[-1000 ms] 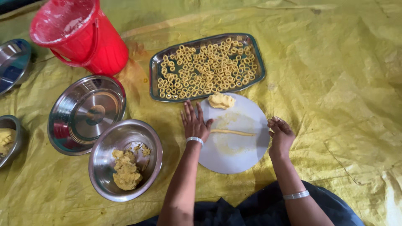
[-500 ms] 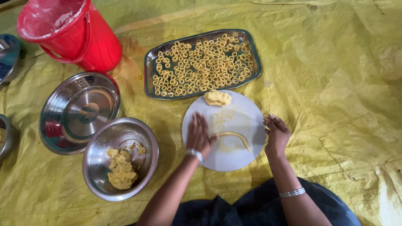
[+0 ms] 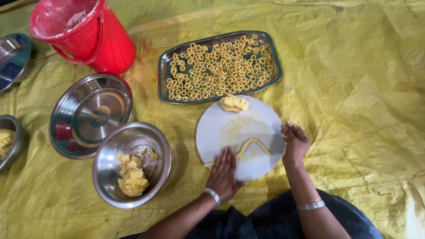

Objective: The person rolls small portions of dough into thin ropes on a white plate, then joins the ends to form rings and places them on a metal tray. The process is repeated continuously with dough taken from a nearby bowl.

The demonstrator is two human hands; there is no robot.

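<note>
Far to the left of the fingers, a red bucket (image 3: 84,33) and a steel lid (image 3: 90,115) lying upside down on the yellow sheet (image 3: 363,88). Nearer, just left of the left hand (image 3: 223,172), a steel bowl (image 3: 164,150) with crumbly dough (image 3: 130,177) in its bottom. Left hand flat, fingers (image 3: 226,157) stretched out and released, grasping nothing, pressed palm-down on the near end of a thin dough rope (image 3: 252,144). Rope bent in a low arch across the round white board (image 3: 221,128), running from under those fingertips toward the right hand (image 3: 294,141). Beyond the fingertips, a small lump of dough (image 3: 234,103) at the board's far edge, then a steel tray (image 3: 161,79) crowded with little dough rings (image 3: 219,66). Right hand at the board's right edge, fingers loosely bent, clasping nothing visible; contact with the rope's end impossible to tell. Seemingly mid-roll, thinning a rope. Next, probably: even, light pressure from both palms, since so thin a rope looks easy to tear
</note>
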